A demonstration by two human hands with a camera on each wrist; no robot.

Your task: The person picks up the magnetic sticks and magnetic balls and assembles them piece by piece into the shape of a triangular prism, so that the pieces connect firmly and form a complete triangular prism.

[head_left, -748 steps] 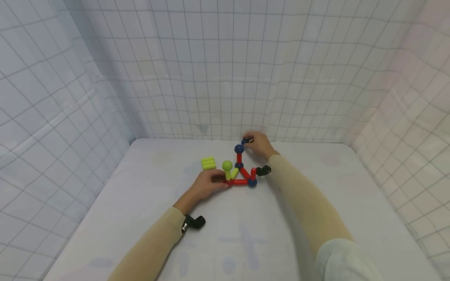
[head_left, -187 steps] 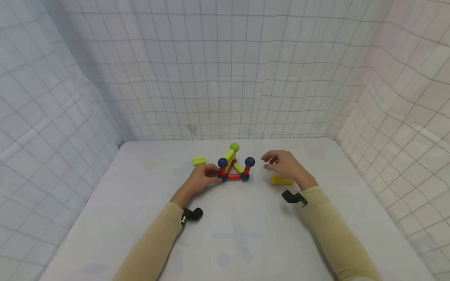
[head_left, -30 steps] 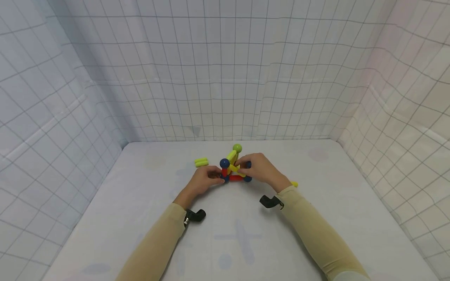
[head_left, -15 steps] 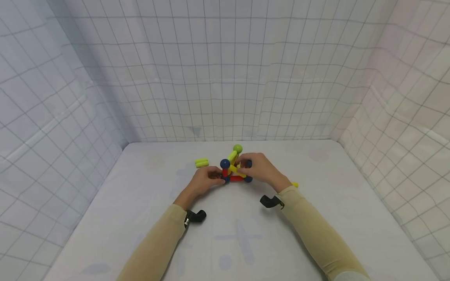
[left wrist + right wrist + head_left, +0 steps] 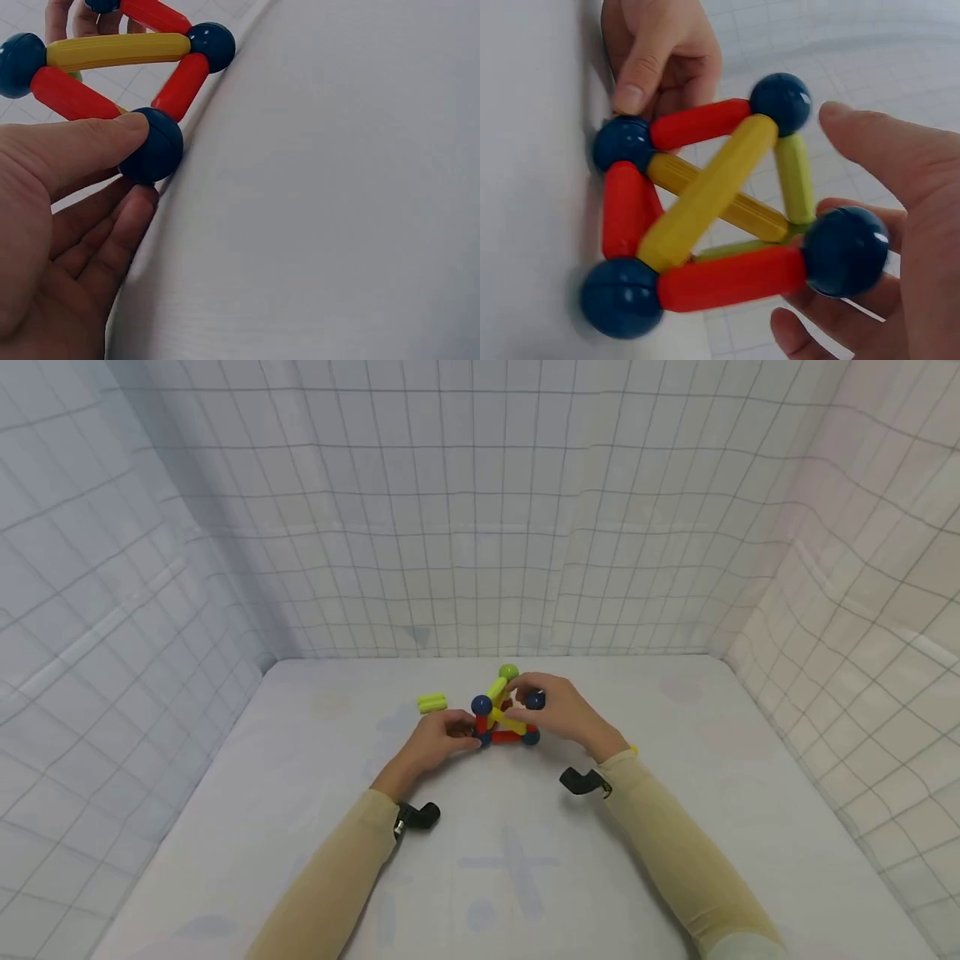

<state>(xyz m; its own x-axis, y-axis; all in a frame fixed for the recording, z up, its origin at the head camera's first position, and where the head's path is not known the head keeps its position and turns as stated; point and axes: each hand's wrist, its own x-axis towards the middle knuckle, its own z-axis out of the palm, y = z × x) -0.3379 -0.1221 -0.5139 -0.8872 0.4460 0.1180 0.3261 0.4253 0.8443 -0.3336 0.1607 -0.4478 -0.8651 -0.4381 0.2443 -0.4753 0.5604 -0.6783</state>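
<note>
A construction-toy frame of sticks and balls stands on the table between my hands. My left hand (image 5: 435,743) pinches its lower front-left dark blue ball (image 5: 161,150) between thumb and fingers. A yellow stick (image 5: 712,191) runs diagonally across the front, from the upper left blue ball (image 5: 482,704) to the lower right blue ball (image 5: 530,736). Around the upper right blue ball (image 5: 845,251) my right hand (image 5: 566,710) is spread, thumb apart from the frame and nothing pinched. Red sticks (image 5: 731,279) form the front edges. A lime-green ball (image 5: 508,672) tops the back corner.
Two lime-green sticks (image 5: 432,702) lie on the table (image 5: 352,710) behind my left hand. A yellow tip (image 5: 634,749) shows beside my right wrist, mostly hidden. Gridded white cloth (image 5: 450,527) rises behind the table and at both sides.
Several seconds ago my right hand hovered empty beside two yellow sticks. It then held one across the frame's front. Now it has let go and drawn slightly up and right; my left hand keeps its place.
</note>
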